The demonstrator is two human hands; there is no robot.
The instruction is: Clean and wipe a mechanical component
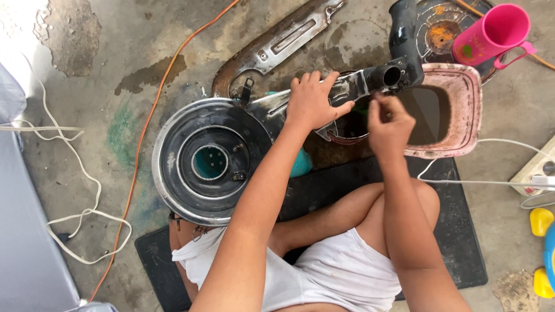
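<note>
Head view, left to right: a white cord (69, 167) loops over the concrete floor (115, 34), and an orange cable (141, 138) runs past it. Next comes a round black metal cover (196, 159) with a ring and a teal opening in its middle; it rests partly on a black mat (451, 231), in front of the seated person's knees. The cover narrows into a long arm that ends in a black pipe (388, 75).

The left hand (312, 104) lies flat on that arm, fingers spread and pressing down, not wrapped round it. The right hand (388, 124) is just below the pipe mouth, fingertips pinched together; whether they hold a small part I cannot tell. Behind sits a pink square basin (462, 110) of dark liquid, then a pink cup (494, 32), and a white power strip (537, 167) at the far right.

As I judge it, the main risks are these: the cover could tip or slide, since only a flat palm steadies it; anything small in the pinch could drop into the dark liquid and be lost; and a splash could reach the power strip nearby.
</note>
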